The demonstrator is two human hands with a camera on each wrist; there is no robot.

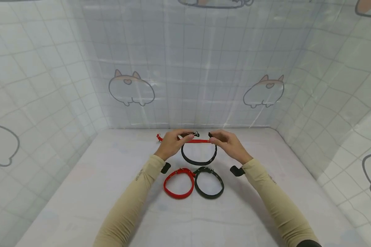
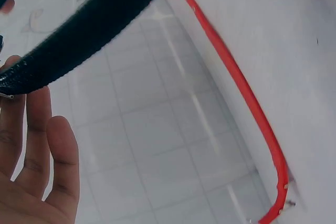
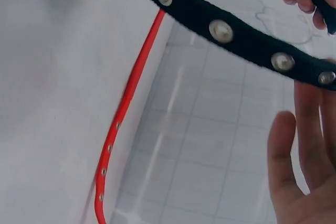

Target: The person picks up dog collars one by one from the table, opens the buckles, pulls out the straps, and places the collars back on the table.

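Note:
A dark collar (image 1: 199, 163) hangs in a U between the two hands. My left hand (image 1: 173, 141) pinches its end with the metal buckle (image 1: 196, 133), and my right hand (image 1: 230, 144) grips the opposite end. In the right wrist view, metal eyelets (image 3: 221, 31) line the dark strap near the right fingers. The left wrist view shows the strap (image 2: 94, 35) close up, crossing above the left fingers. Behind the hands, an unfastened red collar (image 1: 201, 141) lies stretched along the table; the left hand partly covers it.
Nearer the body, a red collar (image 1: 178, 196) and a dark collar (image 1: 209, 197), each closed into a ring, lie side by side on the white table (image 1: 185, 223). A sheet (image 1: 198, 96) with a grid and animal drawings stands behind and at both sides.

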